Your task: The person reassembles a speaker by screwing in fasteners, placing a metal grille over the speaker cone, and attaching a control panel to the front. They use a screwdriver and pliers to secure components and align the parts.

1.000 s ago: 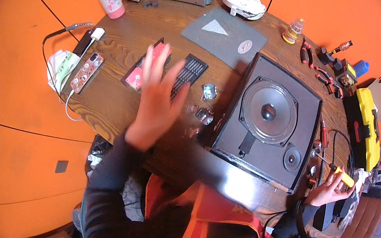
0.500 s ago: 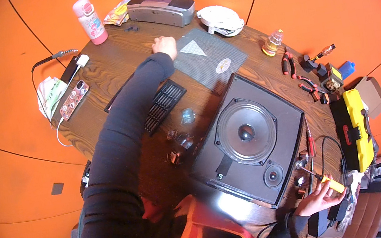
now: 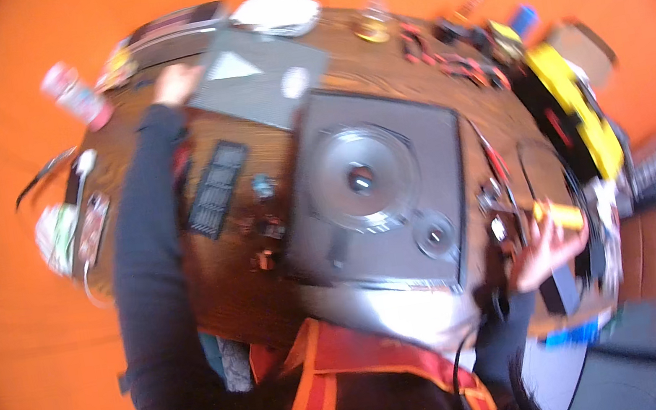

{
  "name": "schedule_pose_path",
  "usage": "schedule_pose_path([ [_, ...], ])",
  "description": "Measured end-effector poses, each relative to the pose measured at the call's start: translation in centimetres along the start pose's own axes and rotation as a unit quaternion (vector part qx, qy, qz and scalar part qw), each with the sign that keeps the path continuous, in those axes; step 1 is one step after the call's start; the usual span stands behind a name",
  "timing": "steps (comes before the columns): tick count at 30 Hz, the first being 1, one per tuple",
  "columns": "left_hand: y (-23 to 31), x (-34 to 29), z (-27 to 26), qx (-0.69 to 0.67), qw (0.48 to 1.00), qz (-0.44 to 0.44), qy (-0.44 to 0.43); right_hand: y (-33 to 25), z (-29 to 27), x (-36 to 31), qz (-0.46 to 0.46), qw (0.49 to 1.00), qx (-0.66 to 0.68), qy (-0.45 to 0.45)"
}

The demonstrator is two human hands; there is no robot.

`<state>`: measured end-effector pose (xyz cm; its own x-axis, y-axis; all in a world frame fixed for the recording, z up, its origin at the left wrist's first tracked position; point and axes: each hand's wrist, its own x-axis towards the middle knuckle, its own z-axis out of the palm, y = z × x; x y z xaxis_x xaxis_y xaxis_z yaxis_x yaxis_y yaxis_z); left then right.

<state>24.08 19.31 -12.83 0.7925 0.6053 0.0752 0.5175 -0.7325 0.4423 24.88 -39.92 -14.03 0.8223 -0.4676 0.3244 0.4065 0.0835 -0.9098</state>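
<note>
A black speaker cabinet [image 3: 404, 257] lies face up before me, with one large cone [image 3: 360, 179] and one small cone [image 3: 436, 236]. Beyond it is a grey mesh speaker grille [image 3: 260, 92] carrying a white triangle and a white oval patch. My left hand [image 3: 178, 83] is closed at the grille's left edge and seems to grip it, though blur softens the fingers. On the right, my right hand [image 3: 546, 255] holds a screwdriver [image 3: 559, 215] by its yellow handle, beside the cabinet; its shaft is smeared.
Left of the cabinet lie a black slotted bit tray [image 3: 218, 189] and several small parts. A pink bottle [image 3: 77, 96], phone [image 3: 94, 227] and silver-grey box [image 3: 171, 37] stand farther out. Pliers [image 3: 450, 59], a glass bottle [image 3: 373, 20] and a yellow-black toolbox [image 3: 573, 113] line the right.
The whole view has swung, shifting the scene leftward and upward. The grille now overlaps the silver-grey box, with my left hand at its edge. The screwdriver stays in my right hand.
</note>
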Motion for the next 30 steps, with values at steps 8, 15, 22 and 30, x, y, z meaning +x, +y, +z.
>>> schedule_pose_path([
  [8,0.5,1.5,-2.9,-0.302,0.946,0.014,-0.114,-1.7,0.9,6.2,-0.033,0.984,-0.007,-0.172],
  [15,3.0,-0.3,-5.0,-0.274,0.959,0.065,0.010,1.6,4.1,14.8,-0.045,0.884,-0.317,-0.341],
  [22,1.8,-4.6,-11.1,-0.351,0.905,0.105,0.215,4.2,3.0,16.0,0.095,0.907,-0.215,-0.351],
  [30,2.6,-20.3,-8.1,-0.648,0.729,-0.008,0.221,9.9,-6.5,23.9,-0.051,0.839,-0.463,-0.281],
])
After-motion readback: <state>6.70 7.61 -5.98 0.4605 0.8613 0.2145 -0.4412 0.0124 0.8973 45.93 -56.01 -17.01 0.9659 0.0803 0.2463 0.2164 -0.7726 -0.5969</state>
